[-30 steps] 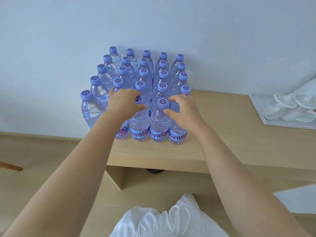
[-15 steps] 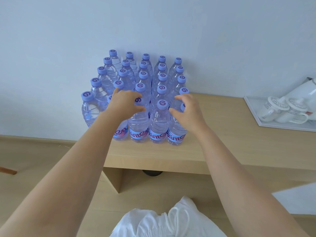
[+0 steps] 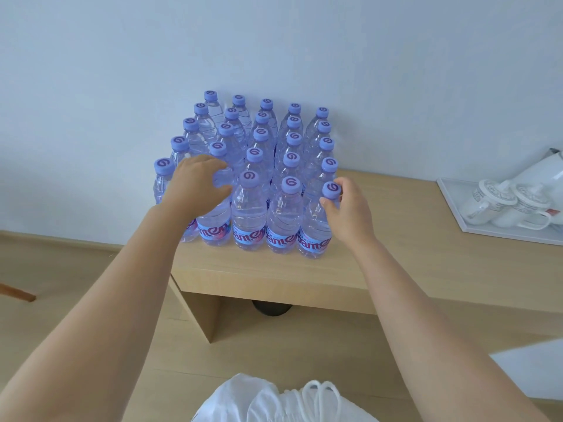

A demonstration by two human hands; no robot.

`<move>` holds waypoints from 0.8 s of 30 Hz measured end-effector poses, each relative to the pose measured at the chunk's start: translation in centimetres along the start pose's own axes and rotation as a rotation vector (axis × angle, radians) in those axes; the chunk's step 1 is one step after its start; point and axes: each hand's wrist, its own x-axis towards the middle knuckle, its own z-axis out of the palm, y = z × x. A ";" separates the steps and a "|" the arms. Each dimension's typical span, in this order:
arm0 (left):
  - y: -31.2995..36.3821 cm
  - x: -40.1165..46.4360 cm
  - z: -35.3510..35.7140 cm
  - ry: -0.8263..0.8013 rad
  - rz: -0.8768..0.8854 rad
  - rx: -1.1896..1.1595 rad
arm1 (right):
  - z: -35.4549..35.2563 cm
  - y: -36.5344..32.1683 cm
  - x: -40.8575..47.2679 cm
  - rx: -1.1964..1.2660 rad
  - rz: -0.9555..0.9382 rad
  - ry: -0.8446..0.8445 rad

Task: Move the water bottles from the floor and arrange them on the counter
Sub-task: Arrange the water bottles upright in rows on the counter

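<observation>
Water bottles (image 3: pixel 249 208) at frame centre: 25 counted, in five columns of five, one cap hidden under a hand. Tabletop (image 3: pixel 396 254): 1. Tray (image 3: pixel 451 202) at right edge: 1, carrying 2 white cups (image 3: pixel 493 199). Hands: 2.

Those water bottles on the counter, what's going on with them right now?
A person is arranging a block of upright water bottles on the wooden counter, against the wall. The left hand is wrapped over the top of a front-row bottle, hiding its cap. The right hand pinches the neck of the front right corner bottle. A tray of white cups sits further right.
</observation>
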 end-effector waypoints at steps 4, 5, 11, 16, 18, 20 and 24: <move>-0.3 -1.4 -1.2 0.020 -0.089 -0.072 | -0.2 -0.4 -0.1 -0.007 0.003 -0.016; -0.5 -1.7 -1.7 0.023 -0.115 -0.065 | -0.3 -0.5 -0.2 -0.007 0.003 -0.018; -0.9 -4.3 -4.0 -0.012 -0.154 0.095 | 0.3 -3.1 -2.2 -0.173 -0.129 0.031; -1.5 -3.9 -5.3 0.057 -0.300 0.046 | 1.4 -5.9 -3.2 -0.080 -0.178 -0.033; -2.3 -3.2 -5.9 0.131 -0.372 -0.009 | 1.6 -6.5 -3.0 -0.056 -0.113 -0.010; -3.2 -2.5 -6.0 0.115 -0.424 -0.022 | 1.8 -7.3 -2.5 -0.039 -0.036 -0.017; -4.5 -1.1 -4.8 -0.005 -0.434 -0.068 | 2.8 -8.3 -1.9 -0.165 0.041 -0.021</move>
